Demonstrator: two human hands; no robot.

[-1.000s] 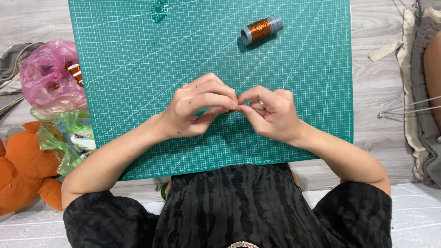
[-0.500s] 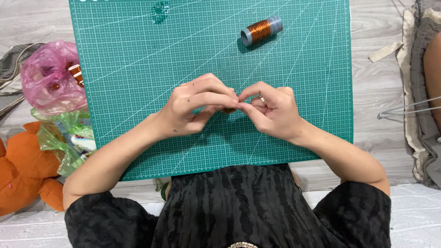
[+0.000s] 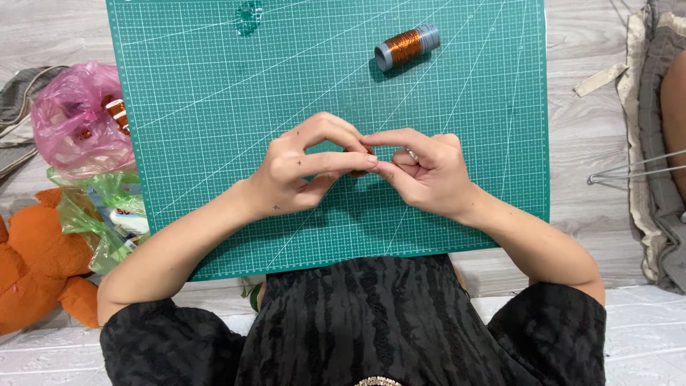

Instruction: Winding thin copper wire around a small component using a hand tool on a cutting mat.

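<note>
i pinch a small brown piece (image 3: 355,152) between my left hand (image 3: 304,168) and right hand (image 3: 429,175), fingertips pressed together over the green cutting mat (image 3: 214,107). i should keep it low and steady, turning slowly; the copper wire spool (image 3: 407,47) lies well apart.

I sit at a pale grey wooden floor (image 3: 593,43) with a green cutting mat (image 3: 214,107) laid flat on it. On the mat, toward its far edge, lies a spool of copper wire (image 3: 406,47) on its side. Left of the mat lie a pink plastic bag (image 3: 75,129), a green plastic bag (image 3: 100,214) and an orange plush toy (image 3: 36,264); right of it lie a wire hanger (image 3: 629,170) and grey cloth (image 3: 657,143).
</note>
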